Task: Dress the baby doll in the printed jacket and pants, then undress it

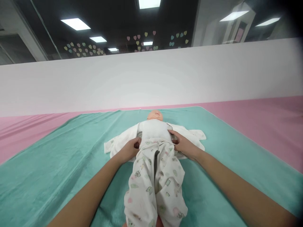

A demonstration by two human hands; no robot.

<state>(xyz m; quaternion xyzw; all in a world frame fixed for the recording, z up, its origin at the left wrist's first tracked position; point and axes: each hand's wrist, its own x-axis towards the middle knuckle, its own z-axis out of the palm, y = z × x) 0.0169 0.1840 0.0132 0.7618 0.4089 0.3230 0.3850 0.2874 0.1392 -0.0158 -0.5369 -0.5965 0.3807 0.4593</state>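
Observation:
A baby doll (155, 115) lies on its back, head away from me. It wears a white top (155, 130) and white trousers (142, 181) with small printed figures, pulled up to its waist. At the left side of the waistband, my left hand (130, 149) is closed, its fingers pinching the trouser edge. Opposite it, my right hand (184, 144) grips the right side of the waistband, fingers curled inward and the index finger reaching along the white top. Under the doll, a white long-sleeved jacket (125, 138) lies spread open, its sleeves out to both sides.
Beneath everything is a teal blanket (59, 170) with a few creases, over a pink sheet (265, 126). A low white wall (151, 83) runs behind it. Above that, dark glass (113, 19) carries heart stickers and reflects ceiling lights.

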